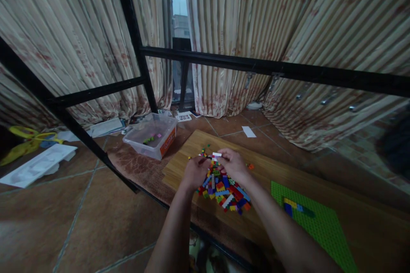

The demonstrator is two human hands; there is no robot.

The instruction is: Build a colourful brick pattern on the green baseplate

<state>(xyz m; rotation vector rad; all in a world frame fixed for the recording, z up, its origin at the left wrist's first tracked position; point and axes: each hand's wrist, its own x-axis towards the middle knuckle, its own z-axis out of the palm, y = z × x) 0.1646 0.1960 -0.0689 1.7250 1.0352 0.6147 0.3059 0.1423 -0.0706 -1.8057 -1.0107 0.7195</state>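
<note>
Both hands work over the far part of a pile of mixed toy building bricks [221, 193]. My right hand [235, 164] has its fingers closed at a white brick [217, 154], held just above the pile. Close beside it on the left, my left hand [196, 172] has its fingers curled inward; whatever is between them is hidden. A green baseplate [320, 226] lies right of my right forearm, with a few yellow, blue and dark green bricks [296, 207] on it.
The bricks rest on a wooden board [184, 147]. Behind it on the left stands a clear plastic box [136, 140] with a few bricks inside. A black metal frame [224, 58] crosses in front of the curtains. Loose orange bricks [250, 166] lie right of my hand.
</note>
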